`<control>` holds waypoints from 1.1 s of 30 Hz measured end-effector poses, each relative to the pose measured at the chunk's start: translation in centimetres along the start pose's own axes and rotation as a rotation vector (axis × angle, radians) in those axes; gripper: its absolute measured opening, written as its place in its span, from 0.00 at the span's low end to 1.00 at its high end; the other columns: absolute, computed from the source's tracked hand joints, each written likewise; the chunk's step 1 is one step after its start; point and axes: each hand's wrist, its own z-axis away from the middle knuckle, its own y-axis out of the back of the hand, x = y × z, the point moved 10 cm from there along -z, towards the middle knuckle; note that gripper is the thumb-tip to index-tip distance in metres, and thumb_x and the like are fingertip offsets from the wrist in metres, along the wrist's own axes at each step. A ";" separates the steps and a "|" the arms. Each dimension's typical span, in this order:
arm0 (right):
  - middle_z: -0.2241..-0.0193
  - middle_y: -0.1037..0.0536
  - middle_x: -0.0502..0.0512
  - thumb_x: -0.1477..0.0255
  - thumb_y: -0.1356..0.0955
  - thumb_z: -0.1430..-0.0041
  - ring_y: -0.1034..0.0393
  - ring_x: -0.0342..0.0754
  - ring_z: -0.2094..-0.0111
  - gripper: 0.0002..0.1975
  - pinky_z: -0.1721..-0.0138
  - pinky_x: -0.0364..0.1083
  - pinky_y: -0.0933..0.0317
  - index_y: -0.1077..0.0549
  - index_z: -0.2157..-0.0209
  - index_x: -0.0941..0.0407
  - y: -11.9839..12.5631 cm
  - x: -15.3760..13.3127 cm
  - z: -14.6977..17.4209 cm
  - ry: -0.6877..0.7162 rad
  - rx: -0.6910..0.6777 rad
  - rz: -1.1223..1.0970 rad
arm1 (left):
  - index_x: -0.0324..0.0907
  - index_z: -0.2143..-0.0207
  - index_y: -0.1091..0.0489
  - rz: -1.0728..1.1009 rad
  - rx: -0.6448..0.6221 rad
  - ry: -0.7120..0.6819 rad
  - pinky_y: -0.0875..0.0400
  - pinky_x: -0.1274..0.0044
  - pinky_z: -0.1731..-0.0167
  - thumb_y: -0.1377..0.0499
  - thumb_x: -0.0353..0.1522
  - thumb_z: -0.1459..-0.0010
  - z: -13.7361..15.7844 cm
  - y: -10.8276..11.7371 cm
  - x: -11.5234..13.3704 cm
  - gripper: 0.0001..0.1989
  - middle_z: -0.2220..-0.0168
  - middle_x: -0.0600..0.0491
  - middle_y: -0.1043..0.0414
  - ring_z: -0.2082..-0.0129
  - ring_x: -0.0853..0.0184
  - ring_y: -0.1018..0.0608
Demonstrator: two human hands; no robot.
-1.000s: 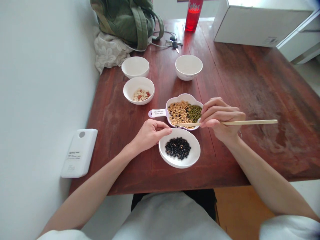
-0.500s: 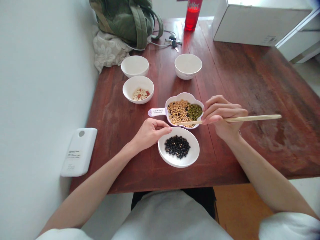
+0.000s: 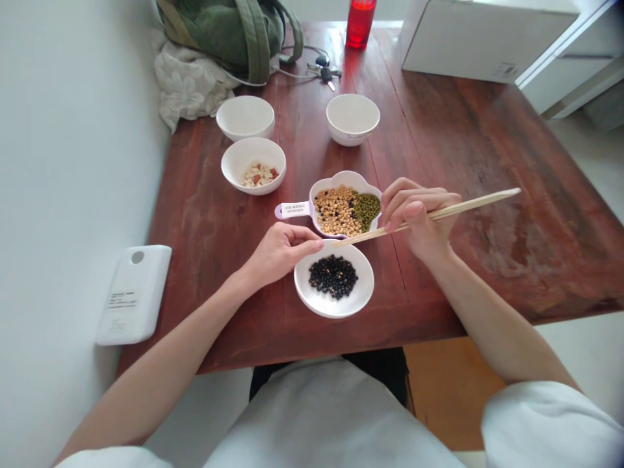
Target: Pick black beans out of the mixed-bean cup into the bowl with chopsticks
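In my right hand (image 3: 422, 211) is a pair of wooden chopsticks (image 3: 468, 206), tips pointing left over the far rim of a white bowl (image 3: 336, 307). Black beans (image 3: 333, 276) lie in the bottom of that bowl. My left hand (image 3: 283, 253) pinches the bowl's far left rim between thumb and fingers. Just beyond it stands a flower-shaped dish (image 3: 344, 177) with a labelled purple handle (image 3: 292, 209). Yellow soybeans (image 3: 336, 221) mixed with some black beans fill its left part, and green mung beans (image 3: 366, 209) its right. Whether the chopstick tips hold a bean is too small to tell.
Behind to the left, a white bowl (image 3: 234, 162) holds pale and reddish pieces. Two more white bowls (image 3: 245, 117) (image 3: 353, 118) stand farther back. Green bag (image 3: 219, 39), keys (image 3: 326, 75), red bottle (image 3: 361, 26) and white box (image 3: 478, 42) line the back. A white power bank (image 3: 134, 296) lies left.
The chopstick tips have moved from the dish's near edge to above the near bowl's far rim, and the chopsticks now slant more. My left hand stays at the bowl. The view has shifted slightly.
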 end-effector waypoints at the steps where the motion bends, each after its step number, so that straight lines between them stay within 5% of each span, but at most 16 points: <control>1: 0.87 0.27 0.52 0.55 0.32 0.36 0.30 0.47 0.78 0.27 0.74 0.50 0.37 0.26 0.86 0.52 0.2 0.1 0.0 -0.005 0.015 -0.011 | 0.36 0.65 0.18 -0.004 0.004 -0.007 0.32 0.80 0.73 0.33 0.40 0.44 0.0 0.0 0.1 0.15 0.69 0.48 0.18 0.73 0.68 0.21; 14: 0.87 0.27 0.52 0.54 0.34 0.35 0.33 0.44 0.81 0.28 0.76 0.48 0.40 0.25 0.86 0.52 -1.7 0.9 0.6 -0.110 -0.133 -0.031 | 0.34 0.64 0.18 -0.041 0.024 -0.023 0.31 0.80 0.74 0.34 0.41 0.44 0.2 0.0 0.3 0.17 0.69 0.47 0.18 0.73 0.66 0.21; 20: 0.86 0.27 0.52 0.62 0.34 0.33 0.33 0.43 0.80 0.26 0.75 0.47 0.41 0.24 0.84 0.55 -2.0 0.2 0.7 -0.036 -0.148 -0.096 | 0.35 0.63 0.18 -0.051 0.025 -0.037 0.31 0.80 0.73 0.34 0.42 0.44 0.2 0.0 0.2 0.17 0.70 0.48 0.19 0.73 0.67 0.21; 33: 0.84 0.25 0.52 0.62 0.32 0.34 0.31 0.42 0.80 0.24 0.74 0.46 0.41 0.23 0.83 0.55 -2.6 -0.1 1.0 -0.030 -0.185 -0.065 | 0.35 0.63 0.18 -0.057 0.029 -0.052 0.32 0.80 0.74 0.34 0.41 0.44 0.3 -0.1 0.5 0.17 0.69 0.48 0.18 0.73 0.67 0.22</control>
